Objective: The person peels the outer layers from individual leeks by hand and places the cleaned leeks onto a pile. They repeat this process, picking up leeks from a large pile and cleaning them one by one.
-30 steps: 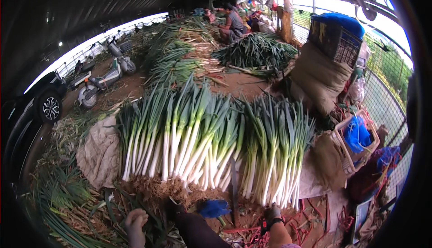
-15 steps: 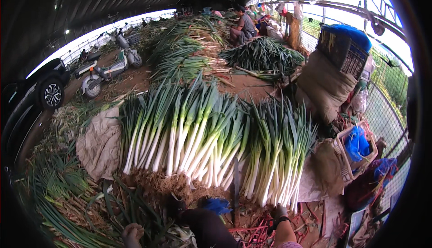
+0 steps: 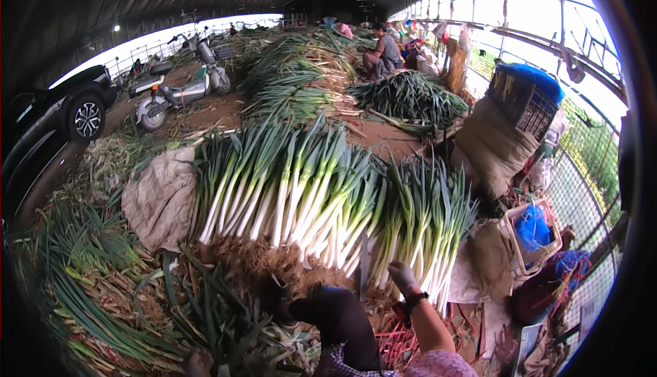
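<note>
The right hand (image 3: 404,278) is lying over a leek bunch (image 3: 426,230) toward five o'clock, probably needing gentle pressure; its fingers' state I cannot tell.

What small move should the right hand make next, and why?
Probably curl the right hand around a few white stalks: it is at their lower ends, while the left hand is near the picture's lower edge, away from them.

The leeks (image 3: 294,195) shade from white stalks (image 3: 278,214) to dark green leaves (image 3: 316,145), their roots (image 3: 246,257) brown. The sleeve (image 3: 438,365) is patterned pink, the cloth (image 3: 334,363) purple-and-white checked, the strips (image 3: 400,343) red, the bag (image 3: 530,228) bright blue.
</note>
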A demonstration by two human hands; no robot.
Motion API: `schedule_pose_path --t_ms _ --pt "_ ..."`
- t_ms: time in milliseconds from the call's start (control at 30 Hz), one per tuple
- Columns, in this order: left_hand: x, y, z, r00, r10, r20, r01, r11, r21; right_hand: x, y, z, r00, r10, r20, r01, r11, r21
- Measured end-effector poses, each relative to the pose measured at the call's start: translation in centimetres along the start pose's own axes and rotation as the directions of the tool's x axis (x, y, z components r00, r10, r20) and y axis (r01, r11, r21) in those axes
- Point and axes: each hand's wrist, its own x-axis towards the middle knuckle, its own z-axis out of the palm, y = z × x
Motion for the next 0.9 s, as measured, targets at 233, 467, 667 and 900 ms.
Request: schedule_pose_path --t_ms 233,467,667,900 --pt "-1.2 -1.1 -5.1 0.998 0.028 -0.053 -0.025 0.999 0.047 -7.8 -25.1 7.9 0.536 -0.712 0.453 0.560 0.701 0.441" --pt "1.4 -4.1 -9.1 0.971 -0.139 -0.196 0.092 0.967 -0.236 -14.3 -20.2 24.1 0.007 -0.792 0.610 0.680 0.451 0.578" --pt "5.2 -9.7 -18.7 0.982 0.184 -0.046 -0.127 0.820 0.558 -17.9 -18.3 26.3 -0.035 -0.626 0.779 0.618 0.599 0.509" --pt "5.3 -10.2 -15.8 0.754 0.268 0.599 -0.357 -0.598 0.718 -16.6 -15.9 27.1 0.001 -0.611 0.791 0.459 0.703 0.543"
